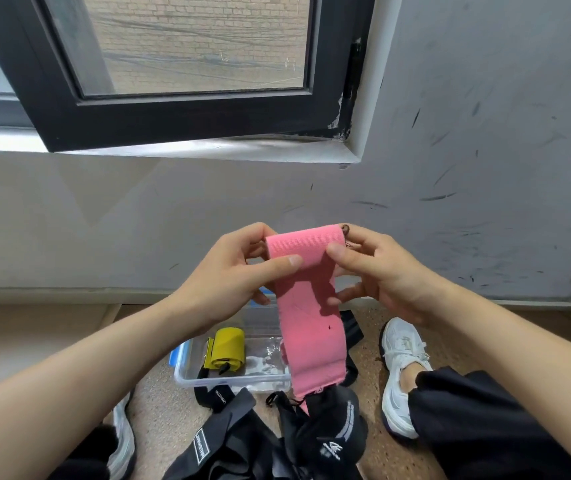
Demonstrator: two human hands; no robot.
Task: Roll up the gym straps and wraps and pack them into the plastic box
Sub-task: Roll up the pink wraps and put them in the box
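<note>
Black straps [239,441] piled at 6 o'clock on the floor, just ahead the clear plastic box [187,372] w/ a rolled yellow wrap [226,348] inside. Up at centre, left hand [223,282] & right hand [377,275] each pinch the pink wrap [303,306] top edge, thumbs pressed on front, tail hanging toward 6 over the box.

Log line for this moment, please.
step: rolling pink wrap | left hand, right hand: pinching top end | tail: hanging | plastic box: yellow roll inside | black straps: floor, unrolled
</note>
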